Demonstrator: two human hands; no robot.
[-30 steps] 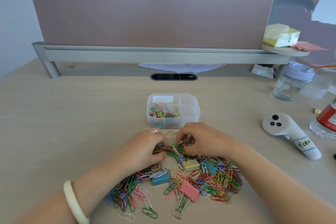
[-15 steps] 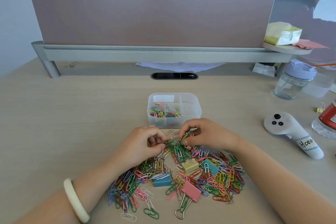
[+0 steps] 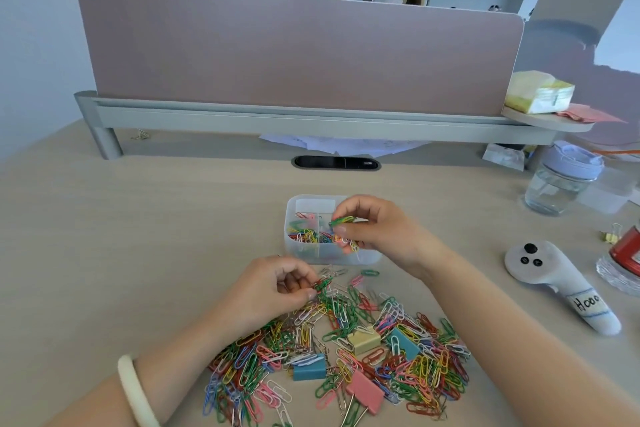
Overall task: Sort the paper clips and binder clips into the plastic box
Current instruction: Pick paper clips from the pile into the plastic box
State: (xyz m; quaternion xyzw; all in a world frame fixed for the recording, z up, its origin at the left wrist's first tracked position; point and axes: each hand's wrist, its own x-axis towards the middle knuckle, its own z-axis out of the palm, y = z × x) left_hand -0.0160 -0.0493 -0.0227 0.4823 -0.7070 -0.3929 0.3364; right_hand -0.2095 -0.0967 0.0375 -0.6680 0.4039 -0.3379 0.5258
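A heap of coloured paper clips [image 3: 346, 354] lies on the desk in front of me, with yellow [image 3: 363, 340], blue [image 3: 309, 368] and pink [image 3: 364, 395] binder clips mixed in. Beyond it stands the clear plastic box [image 3: 303, 251] with dividers; coloured paper clips lie in its compartments. My right hand [image 3: 377, 229] hovers over the box, pinching a few green paper clips [image 3: 343, 220]. My left hand [image 3: 273, 295] rests at the far edge of the heap, fingers closed on several green paper clips [image 3: 322, 284].
A white controller [image 3: 561, 288] lies to the right, with a lidded glass jar [image 3: 561, 180] behind it and a red-labelled bottle [image 3: 627, 253] at the right edge. A pink desk divider [image 3: 298, 48] stands at the back. A person with a headset sits behind it.
My right hand has lifted from the heap and moved forward over the box with green clips. My left hand stays at the heap's edge, gripping green clips.
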